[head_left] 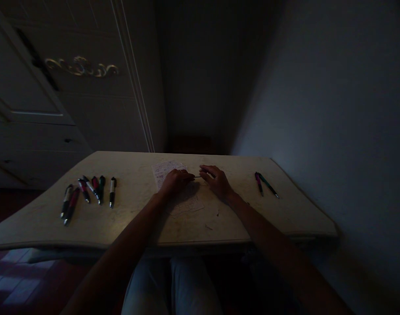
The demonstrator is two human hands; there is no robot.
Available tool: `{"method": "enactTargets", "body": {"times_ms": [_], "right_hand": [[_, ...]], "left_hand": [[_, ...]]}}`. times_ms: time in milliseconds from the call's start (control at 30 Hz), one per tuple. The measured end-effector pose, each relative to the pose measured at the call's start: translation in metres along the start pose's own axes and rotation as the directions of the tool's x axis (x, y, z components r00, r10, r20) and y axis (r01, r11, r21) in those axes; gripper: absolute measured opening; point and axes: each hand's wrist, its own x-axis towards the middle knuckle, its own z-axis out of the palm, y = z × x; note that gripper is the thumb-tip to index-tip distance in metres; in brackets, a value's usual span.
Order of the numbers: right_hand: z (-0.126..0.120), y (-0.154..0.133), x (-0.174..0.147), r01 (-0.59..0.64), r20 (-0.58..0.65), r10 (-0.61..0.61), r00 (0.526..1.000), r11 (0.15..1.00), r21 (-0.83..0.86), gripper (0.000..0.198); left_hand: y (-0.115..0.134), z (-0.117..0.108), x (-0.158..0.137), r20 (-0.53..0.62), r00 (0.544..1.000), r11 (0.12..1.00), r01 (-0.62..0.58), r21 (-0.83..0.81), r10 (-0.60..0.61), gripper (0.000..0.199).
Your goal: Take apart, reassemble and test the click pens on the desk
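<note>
Over the middle of the table, my left hand [176, 181] pinches one end of a thin dark stick [197, 176] that looks like a pen refill. The other end reaches the fingertips of my right hand [218, 183], whose thumb and fingers close around it. Beneath my left hand lies a sheet of paper [159, 173] covered with writing, partly hidden by the hand and its shadow. Two pens lie right of my right hand: a purple and black pen [259, 184] and a green and black pen [268, 185], their upper ends close together.
On the table's left side lie several pens, among them a white and black pen [112, 192] and a red pen [71, 206]. The pale table [131, 227] stands by a wall [318, 109] on the right and a cabinet [101, 118] at left.
</note>
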Motion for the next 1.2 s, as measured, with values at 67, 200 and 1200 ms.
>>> {"method": "enactTargets", "body": {"times_ms": [67,200,1200], "right_hand": [[-0.009,0.003,0.003,-0.007,-0.063,0.003,0.998,0.998,-0.058,0.033],[-0.024,0.011,0.005,0.013,-0.045,-0.027,0.999,0.957,-0.290,0.020],[-0.018,0.005,-0.002,0.146,0.143,-0.126,0.982,0.979,-0.143,0.009]], "left_hand": [[0.000,-0.001,0.001,-0.016,1.000,1.000,0.007,-0.003,-0.007,0.020],[-0.003,0.000,0.002,-0.070,0.998,1.000,0.006,0.027,-0.004,0.020],[-0.002,0.000,0.001,-0.022,0.999,0.999,0.048,-0.001,-0.048,0.021]]}}
